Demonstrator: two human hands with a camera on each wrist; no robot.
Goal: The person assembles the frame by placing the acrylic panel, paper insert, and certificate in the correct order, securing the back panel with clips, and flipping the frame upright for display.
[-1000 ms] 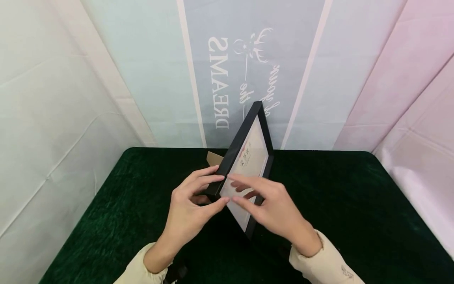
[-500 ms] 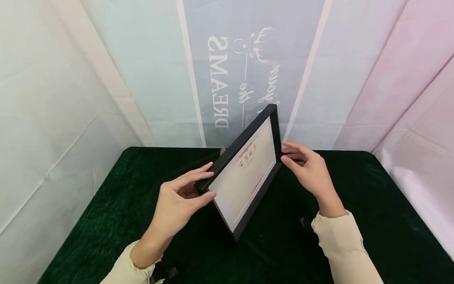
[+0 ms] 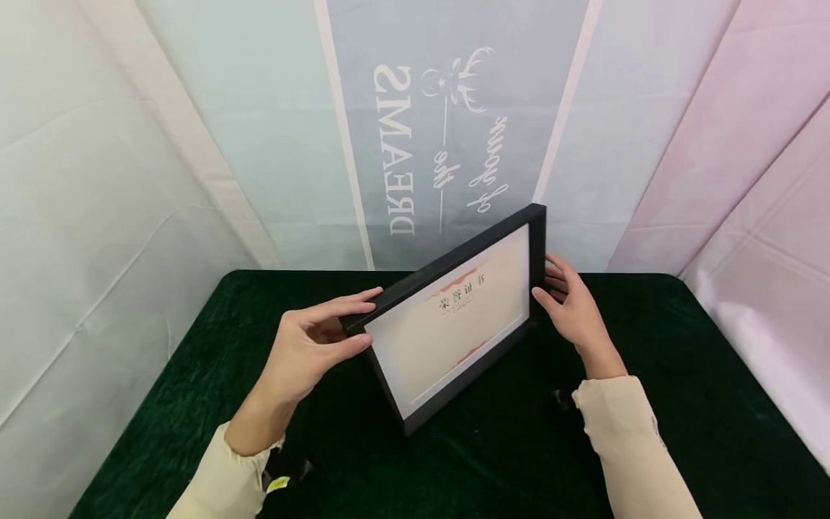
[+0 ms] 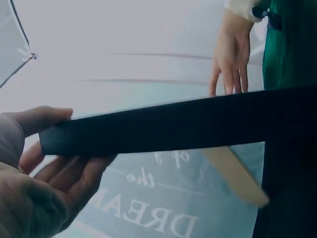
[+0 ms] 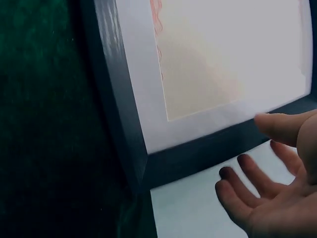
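Note:
A black picture frame (image 3: 476,357) stands tilted on the dark green cloth, with a white-bordered certificate (image 3: 463,317) inside. My left hand (image 3: 305,342) grips its upper left corner, thumb at the front and fingers over the top edge. In the left wrist view the frame's edge (image 4: 153,129) lies between that thumb and the fingers. At the right side is my right hand (image 3: 573,313), its thumb on or close to the front border. Its loosely bent fingers (image 5: 233,198) are just outside the frame's edge in the right wrist view, not wrapped round it. Whether they touch is unclear.
Behind the frame juts a tan support leg (image 4: 237,178), seen in the left wrist view. Dark green cloth (image 3: 661,404) covers the table. A printed fabric backdrop (image 3: 473,130) rises at the back, with pale fabric walls (image 3: 117,216) at the sides.
The frame has turned so its front faces me more. My left hand moved left with its corner. My right hand left the frame's left corner and moved to its right side.

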